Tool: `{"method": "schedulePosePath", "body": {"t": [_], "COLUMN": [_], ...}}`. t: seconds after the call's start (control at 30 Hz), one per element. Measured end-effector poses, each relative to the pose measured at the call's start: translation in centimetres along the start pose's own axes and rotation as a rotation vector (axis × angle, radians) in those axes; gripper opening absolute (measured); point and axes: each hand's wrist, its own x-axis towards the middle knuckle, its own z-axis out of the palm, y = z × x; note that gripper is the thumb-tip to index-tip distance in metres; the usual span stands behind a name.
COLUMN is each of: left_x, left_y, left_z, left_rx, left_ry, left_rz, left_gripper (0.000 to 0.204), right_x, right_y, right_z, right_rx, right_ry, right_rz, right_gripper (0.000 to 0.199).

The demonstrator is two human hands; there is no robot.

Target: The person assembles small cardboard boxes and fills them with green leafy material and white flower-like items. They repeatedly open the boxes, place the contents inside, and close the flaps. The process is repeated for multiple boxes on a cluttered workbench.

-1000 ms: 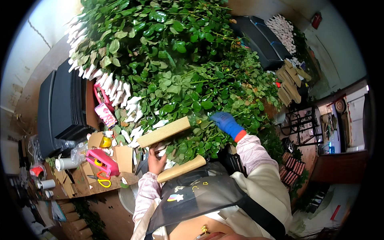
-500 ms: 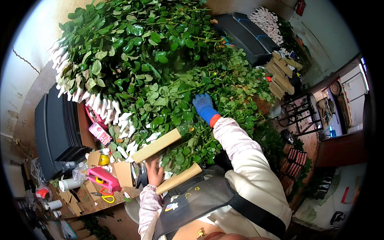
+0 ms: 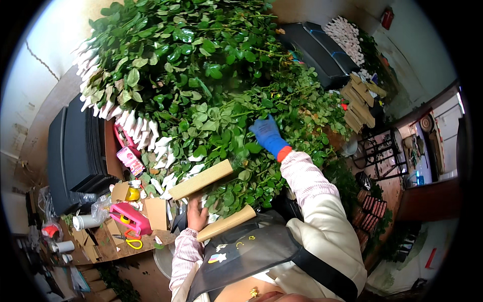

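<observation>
My right hand (image 3: 268,135), in a blue glove with an orange cuff, lies over leafy green rose stems (image 3: 221,121). Its fingers look extended, though leaves blur their outline. Closer to my body, my bare left hand (image 3: 196,215) sits between two raised ends of corrugated cardboard (image 3: 201,179), with its thumb apart from the fingers. The fingertips reach toward the upper cardboard end beside white-sleeved flower heads (image 3: 193,171), and are partly hidden. Stems and leaves spread to the right of that hand, between the cardboard ends. The lower cardboard end (image 3: 226,223) rests by my dark apron.
At left stand black folded boards (image 3: 75,146), a pink box (image 3: 130,161), a pink tape dispenser (image 3: 132,218) and yellow-orange scissors (image 3: 133,240). Another dark box (image 3: 319,53) and cardboard pieces (image 3: 358,103) are at far right. A black metal rack (image 3: 380,156) stands beyond the table.
The view has shifted slightly, moving the scene to the right in the picture. My gloved right hand has turned a little, its fingers changing shape over the leaves. My left hand stays by the cardboard.
</observation>
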Motion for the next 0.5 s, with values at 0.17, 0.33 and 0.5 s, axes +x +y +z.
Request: {"method": "schedulePosePath", "body": {"t": [0.17,0.33,0.5], "left_x": [0.4,-0.1,-0.2], "left_y": [-0.3,-0.1,0.1], "left_z": [0.8,0.4,0.1], "left_rx": [0.018,-0.012,-0.021], "left_ry": [-0.034,-0.003,-0.001], "left_rz": [0.038,-0.021,-0.016], "left_gripper": [0.05,0.05,0.05], "right_x": [-0.8,-1.0,2.4], "right_y": [3.5,1.5,-0.6], "right_z": [3.5,-2.2,-8.3], "right_rx": [-0.073,0.065,0.296], "right_ry": [0.149,0.182,0.63], "right_rz": [-0.075,-0.072,-0.068], "right_gripper": [0.047,0.037,0.035]}}
